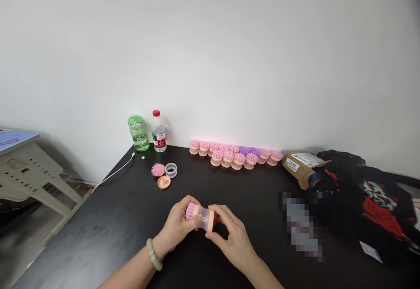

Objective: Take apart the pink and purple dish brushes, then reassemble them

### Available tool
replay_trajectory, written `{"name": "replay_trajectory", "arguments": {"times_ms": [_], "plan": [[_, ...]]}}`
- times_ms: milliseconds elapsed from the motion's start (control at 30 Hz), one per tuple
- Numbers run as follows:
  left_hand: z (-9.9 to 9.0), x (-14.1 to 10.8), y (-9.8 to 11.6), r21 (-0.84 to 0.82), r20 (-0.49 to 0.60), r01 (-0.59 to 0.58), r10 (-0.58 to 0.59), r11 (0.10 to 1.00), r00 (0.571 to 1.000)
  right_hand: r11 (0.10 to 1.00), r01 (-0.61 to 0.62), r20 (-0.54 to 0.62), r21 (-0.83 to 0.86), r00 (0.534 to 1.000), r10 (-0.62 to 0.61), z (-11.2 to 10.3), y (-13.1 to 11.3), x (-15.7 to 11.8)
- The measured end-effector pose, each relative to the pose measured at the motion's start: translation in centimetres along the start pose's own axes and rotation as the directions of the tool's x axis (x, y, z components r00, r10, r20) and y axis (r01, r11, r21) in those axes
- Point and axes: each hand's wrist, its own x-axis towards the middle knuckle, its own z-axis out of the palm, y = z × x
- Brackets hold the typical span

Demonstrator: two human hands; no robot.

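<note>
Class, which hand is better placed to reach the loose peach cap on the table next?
Left, probably: the left hand sits nearer the peach cap, though it holds the brush's pink bristle end.

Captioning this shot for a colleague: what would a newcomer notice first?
The left hand and right hand grip a pink-bristled brush with a clear body at the front of the black table. Behind it, a long cluster of pink and purple brush heads lines the far edge. At right sits a black bag with red print.
</note>
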Motion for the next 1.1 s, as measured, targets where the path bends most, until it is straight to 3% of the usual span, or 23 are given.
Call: {"name": "replay_trajectory", "arguments": {"times_ms": [100,200,400,667,1000,1100], "plan": [[0.2,0.0,-0.1,-0.087,-0.004,0.041,-0.041,0.995,0.999,0.997,0.058,-0.021,-0.045,0.998,-0.059,0.1,0.2,-0.2],[0.2,0.0,0.1,-0.118,-0.04,0.054,-0.059,0.992,0.997,0.999,0.039,-0.027,-0.012,0.999,-0.039,0.2,0.7,-0.2],[0.1,0.1,0.2,0.02,-0.094,0.018,-0.016,1.0,0.995,0.992,0.004,-0.005,0.123,1.0,-0.004,0.3,1.6,-0.1],[0.2,0.1,0.0,0.083,-0.089,0.004,0.004,0.997,0.996,1.0,0.002,-0.019,0.01,1.0,-0.002,0.0,0.8,0.1],[0.4,0.2,-0.3,-0.015,-0.082,0.101,-0.102,0.995,0.991,0.989,0.079,-0.029,-0.124,0.996,-0.083,0.2,0.8,-0.1],[0.4,0.3,-0.6,-0.032,-0.102,0.125,-0.128,0.992,0.987,0.97,0.149,-0.031,-0.19,0.987,-0.158,0.2,0.8,-0.2]]}}
